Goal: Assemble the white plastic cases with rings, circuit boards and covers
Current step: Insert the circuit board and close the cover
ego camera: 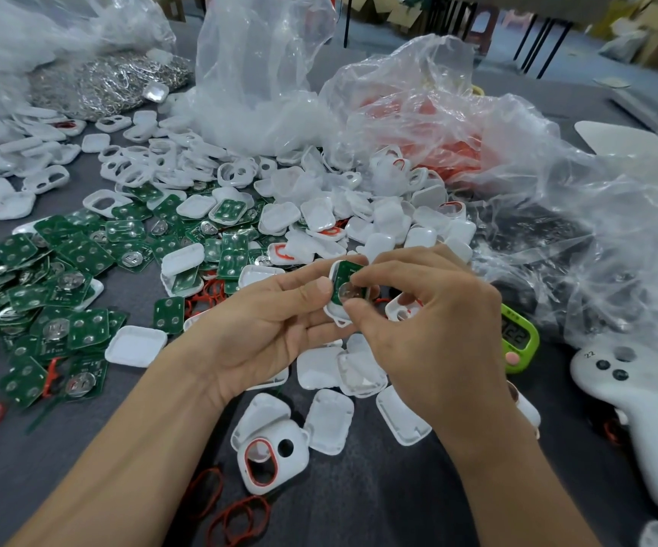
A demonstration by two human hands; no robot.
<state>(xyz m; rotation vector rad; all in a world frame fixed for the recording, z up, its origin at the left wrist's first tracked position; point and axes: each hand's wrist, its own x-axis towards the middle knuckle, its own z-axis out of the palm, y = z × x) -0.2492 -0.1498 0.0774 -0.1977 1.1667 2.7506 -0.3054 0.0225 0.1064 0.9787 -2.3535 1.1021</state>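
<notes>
Covers point(329, 426) lie loose on the table point(378, 507) at 6 o'clock, just below the hands and nearer the right one. Above them the left hand point(276, 321) cradles the case point(337, 314), fingers curled behind it and thumb on its left rim; its long axis runs 12 to 6. The right hand point(429, 317), at 3 o'clock, pinches the board point(345, 275) into the case between thumb and forefinger. A cover probably goes on next. Spare boards point(82, 250) are heaped at 9 o'clock, cases point(358, 215) at 12.
</notes>
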